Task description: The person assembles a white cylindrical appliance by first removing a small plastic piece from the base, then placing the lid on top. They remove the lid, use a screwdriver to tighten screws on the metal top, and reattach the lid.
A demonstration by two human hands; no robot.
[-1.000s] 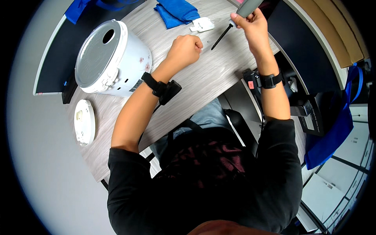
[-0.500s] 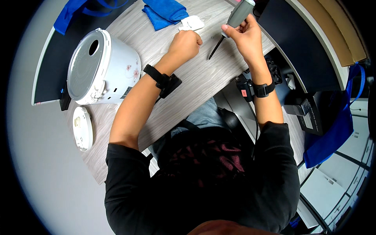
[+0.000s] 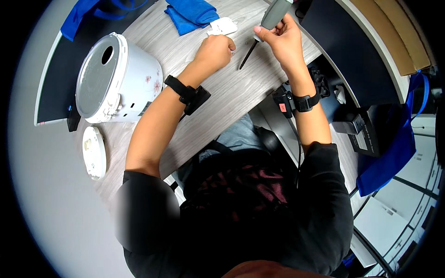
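My right hand [image 3: 286,42] grips a screwdriver [image 3: 276,15] by its thick grey handle, with the dark shaft slanting down and left toward the table. My left hand [image 3: 214,53] is closed in a loose fist over the tabletop, left of the screwdriver tip; its fingers hide what they hold, if anything. Just beyond that fist lies a flat white plastic piece [image 3: 223,26], beside a folded blue cloth [image 3: 192,13]. To the left, a white drum-shaped appliance [image 3: 139,78] with a flower print lies tipped, its grey round face and dark oval hole showing.
A round white plastic cover [image 3: 94,153] lies at the table's left edge. Dark partitions [image 3: 354,51] border the wood-grain table [image 3: 208,113]. At right are a black box [image 3: 366,134] and a blue bag [image 3: 389,157]. A cable [image 3: 300,143] hangs from my right wrist device.
The whole view has shifted slightly left. My right hand and the screwdriver have moved a little left, nearer my left hand. The left fist stays in about the same place.
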